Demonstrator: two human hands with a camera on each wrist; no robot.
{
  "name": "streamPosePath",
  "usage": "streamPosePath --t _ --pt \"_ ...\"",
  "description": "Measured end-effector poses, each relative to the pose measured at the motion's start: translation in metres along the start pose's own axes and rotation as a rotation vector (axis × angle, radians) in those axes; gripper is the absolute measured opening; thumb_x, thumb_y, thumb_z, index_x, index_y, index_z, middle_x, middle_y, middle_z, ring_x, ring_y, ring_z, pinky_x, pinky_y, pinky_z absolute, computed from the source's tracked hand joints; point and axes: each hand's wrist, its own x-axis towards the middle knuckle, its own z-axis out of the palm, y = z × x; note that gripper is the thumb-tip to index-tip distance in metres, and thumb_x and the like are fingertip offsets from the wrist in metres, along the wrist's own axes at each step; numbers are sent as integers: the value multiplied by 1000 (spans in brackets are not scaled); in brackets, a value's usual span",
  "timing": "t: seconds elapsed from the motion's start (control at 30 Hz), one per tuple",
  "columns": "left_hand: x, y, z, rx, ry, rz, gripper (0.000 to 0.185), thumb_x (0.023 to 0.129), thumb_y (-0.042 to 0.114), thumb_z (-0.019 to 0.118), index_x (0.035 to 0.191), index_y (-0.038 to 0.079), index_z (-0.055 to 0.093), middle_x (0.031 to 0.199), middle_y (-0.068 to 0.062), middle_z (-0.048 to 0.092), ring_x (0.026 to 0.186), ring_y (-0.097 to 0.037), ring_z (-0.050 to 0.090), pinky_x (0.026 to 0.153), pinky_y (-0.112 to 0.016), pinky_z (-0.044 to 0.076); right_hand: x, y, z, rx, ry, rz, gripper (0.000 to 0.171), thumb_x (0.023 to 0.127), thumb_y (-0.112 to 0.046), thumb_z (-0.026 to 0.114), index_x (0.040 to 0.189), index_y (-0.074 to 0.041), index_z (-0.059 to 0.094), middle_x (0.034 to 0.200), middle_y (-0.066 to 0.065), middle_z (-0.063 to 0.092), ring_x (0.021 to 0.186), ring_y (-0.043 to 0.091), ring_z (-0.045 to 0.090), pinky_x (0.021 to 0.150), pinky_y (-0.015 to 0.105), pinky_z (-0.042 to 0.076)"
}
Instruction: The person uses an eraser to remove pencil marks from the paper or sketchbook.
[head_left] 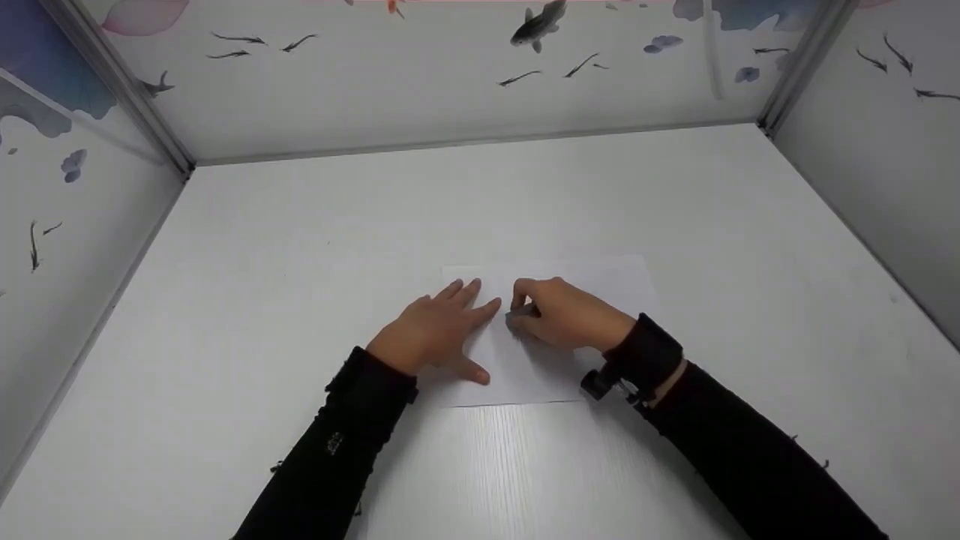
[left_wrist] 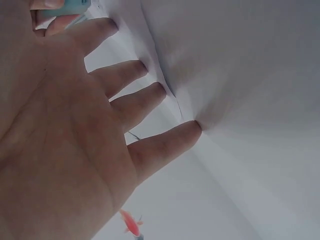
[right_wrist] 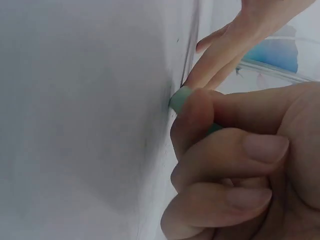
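Observation:
A sheet of white paper (head_left: 529,384) lies on the white table. My left hand (head_left: 433,331) rests on its left part with fingers spread, and the left wrist view shows the straight fingertips (left_wrist: 190,131) touching the surface. Just to the right, my right hand (head_left: 576,315) pinches a small block that looks like an eraser (head_left: 513,318), its tip against the paper. It appears pale green in the right wrist view (right_wrist: 180,99), where curled fingers (right_wrist: 225,155) hide most of it. Faint dark marks show on the paper beside it.
White panels (head_left: 420,97) printed with fish and plants enclose the table (head_left: 247,300) at the back and both sides. Metal posts (head_left: 154,112) stand at the back corners. A small black camera (head_left: 596,385) hangs from the right wrist strap, close above the paper's lower edge.

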Motion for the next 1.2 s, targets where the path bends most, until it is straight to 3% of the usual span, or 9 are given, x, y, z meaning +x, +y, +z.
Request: streamPosePath --t 0.1,0.27,0.4,0.57,0.7,0.87,1.03,1.2 --pt "0 0 0 1 -8 -3 109 88 66 78 172 26 23 179 -12 10 165 -32 9 126 -60 28 0 -1 0 18 -41 -8 11 105 -17 67 111 -8 66 76 0 70 66 12 59 63 29 48" --pt "-1 0 0 -7 -4 -6 108 89 65 79 172 25 23 179 -12 10 165 -32 9 126 -60 27 0 -3 2 -31 21 16 13 105 -17 67 113 -7 67 79 0 71 67 12 57 65 30 47" --pt "-1 0 1 -15 -1 0 108 88 63 81 172 25 24 179 -11 11 165 -32 9 126 -61 27 -1 -6 3 -38 -25 -4 10 104 -14 69 112 -9 67 79 1 70 66 14 59 64 30 49" --pt "-3 1 1 -17 2 -4 108 87 61 82 172 25 26 179 -11 12 165 -32 10 125 -62 28 0 -4 3 -39 15 12 11 105 -19 68 111 -10 67 74 -1 66 64 12 56 63 30 47" --pt "-3 3 0 -14 7 5 108 88 62 82 172 24 26 179 -12 13 165 -32 11 125 -62 29 -2 -4 1 -26 -40 -7 11 105 -17 68 112 -9 66 75 2 68 63 14 60 62 30 49" --pt "-1 4 -2 -9 -9 8 108 88 61 82 172 25 25 179 -12 11 165 -32 9 125 -62 28 -3 0 0 -64 42 29 11 105 -18 67 112 -9 67 74 0 65 64 13 55 62 30 46" --pt "1 3 -1 5 -15 12 108 88 62 81 172 26 23 179 -11 11 165 -32 9 125 -62 28 -4 -1 -1 -29 -37 -14 11 104 -16 68 111 -8 66 71 2 68 60 13 59 61 29 48" --pt "2 2 1 11 -5 3 108 88 64 81 172 26 24 179 -11 11 165 -32 10 125 -62 29 -3 0 -2 -57 38 36 11 104 -18 66 110 -9 66 75 0 67 64 13 58 62 30 48"
